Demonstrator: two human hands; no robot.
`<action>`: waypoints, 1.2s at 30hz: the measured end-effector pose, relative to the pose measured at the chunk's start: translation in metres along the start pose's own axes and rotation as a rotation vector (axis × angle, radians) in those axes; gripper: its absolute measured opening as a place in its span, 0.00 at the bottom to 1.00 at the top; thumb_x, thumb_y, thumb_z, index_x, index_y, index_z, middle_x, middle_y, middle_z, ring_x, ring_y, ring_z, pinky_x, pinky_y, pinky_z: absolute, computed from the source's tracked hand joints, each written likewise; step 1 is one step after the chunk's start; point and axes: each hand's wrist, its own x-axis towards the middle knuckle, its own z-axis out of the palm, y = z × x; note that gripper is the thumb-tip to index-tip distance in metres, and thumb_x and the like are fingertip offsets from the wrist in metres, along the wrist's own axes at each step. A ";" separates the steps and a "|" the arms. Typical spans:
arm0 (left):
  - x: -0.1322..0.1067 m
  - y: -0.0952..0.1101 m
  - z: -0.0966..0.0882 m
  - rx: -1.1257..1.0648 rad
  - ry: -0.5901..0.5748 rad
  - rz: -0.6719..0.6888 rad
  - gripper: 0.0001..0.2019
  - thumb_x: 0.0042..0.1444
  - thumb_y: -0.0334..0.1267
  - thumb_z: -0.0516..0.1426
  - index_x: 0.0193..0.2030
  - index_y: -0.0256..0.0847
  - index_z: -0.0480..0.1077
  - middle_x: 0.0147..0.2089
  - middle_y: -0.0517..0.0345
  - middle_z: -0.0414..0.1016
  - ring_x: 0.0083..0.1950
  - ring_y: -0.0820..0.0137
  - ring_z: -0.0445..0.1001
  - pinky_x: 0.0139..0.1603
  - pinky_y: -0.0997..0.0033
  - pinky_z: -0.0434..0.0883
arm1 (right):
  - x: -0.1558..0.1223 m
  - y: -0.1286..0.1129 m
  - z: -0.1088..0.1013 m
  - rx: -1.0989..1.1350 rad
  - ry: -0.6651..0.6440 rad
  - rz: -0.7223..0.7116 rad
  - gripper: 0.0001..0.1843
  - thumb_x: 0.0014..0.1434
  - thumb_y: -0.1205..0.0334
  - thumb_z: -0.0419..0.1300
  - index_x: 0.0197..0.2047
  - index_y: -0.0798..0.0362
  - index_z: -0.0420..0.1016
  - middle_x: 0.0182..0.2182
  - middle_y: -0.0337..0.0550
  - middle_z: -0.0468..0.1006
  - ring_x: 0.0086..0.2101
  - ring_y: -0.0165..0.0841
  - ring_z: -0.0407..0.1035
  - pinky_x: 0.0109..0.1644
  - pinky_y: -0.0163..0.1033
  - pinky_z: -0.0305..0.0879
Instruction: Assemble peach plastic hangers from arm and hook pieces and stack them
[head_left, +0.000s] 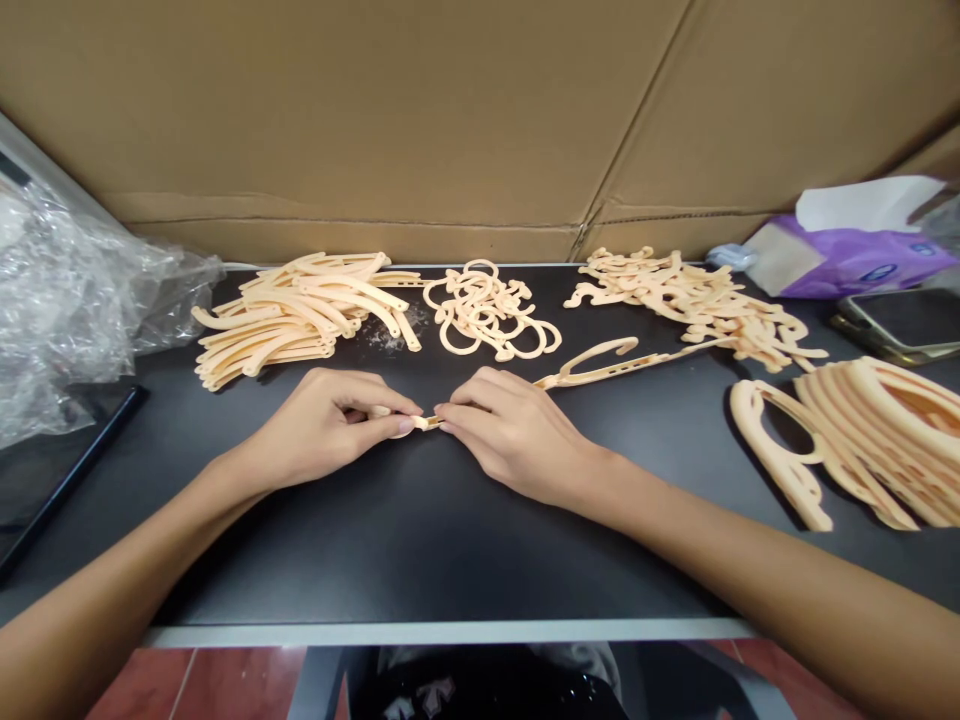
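Note:
Above the middle of the dark table, a cream plastic clothes hanger (619, 369) slants between my hands and off to the right, with its hook lying sideways. My right hand (517, 430) is closed around its near arm, fingertips pinching close to the end. My left hand (337, 425) pinches a small cream plastic end piece (421, 423) against that same end. Fingers cover most of the small piece. Behind my hands lie a heap of curved hanger arms (300, 310), a heap of round hooks (491, 310) and a heap of small curvy pieces (675, 290).
Several assembled hangers (877, 430) stand bunched at the right. A purple tissue pack (862, 255) and a phone (907, 322) sit behind them. Clear plastic wrap (75, 290) and a dark flat device (67, 470) are at the left. A cardboard wall (375, 120) closes off the back.

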 end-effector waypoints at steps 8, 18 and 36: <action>0.002 0.000 -0.002 -0.088 -0.061 -0.005 0.08 0.58 0.44 0.63 0.36 0.47 0.84 0.32 0.56 0.81 0.30 0.71 0.76 0.28 0.77 0.70 | -0.001 0.002 0.004 0.067 0.007 -0.025 0.14 0.68 0.72 0.51 0.43 0.58 0.79 0.36 0.51 0.77 0.38 0.37 0.65 0.41 0.42 0.65; 0.002 0.002 0.001 -0.074 -0.045 -0.009 0.07 0.58 0.44 0.64 0.36 0.47 0.84 0.33 0.58 0.82 0.32 0.71 0.78 0.31 0.76 0.72 | 0.000 0.002 0.001 0.110 -0.007 -0.078 0.15 0.67 0.75 0.50 0.44 0.61 0.78 0.38 0.53 0.76 0.40 0.38 0.63 0.46 0.42 0.69; -0.004 0.004 0.010 0.172 0.036 0.022 0.10 0.62 0.41 0.59 0.33 0.42 0.79 0.31 0.63 0.76 0.28 0.77 0.68 0.27 0.76 0.61 | 0.002 0.004 0.003 0.073 -0.014 -0.101 0.15 0.67 0.76 0.49 0.40 0.63 0.78 0.35 0.53 0.73 0.37 0.37 0.61 0.41 0.41 0.66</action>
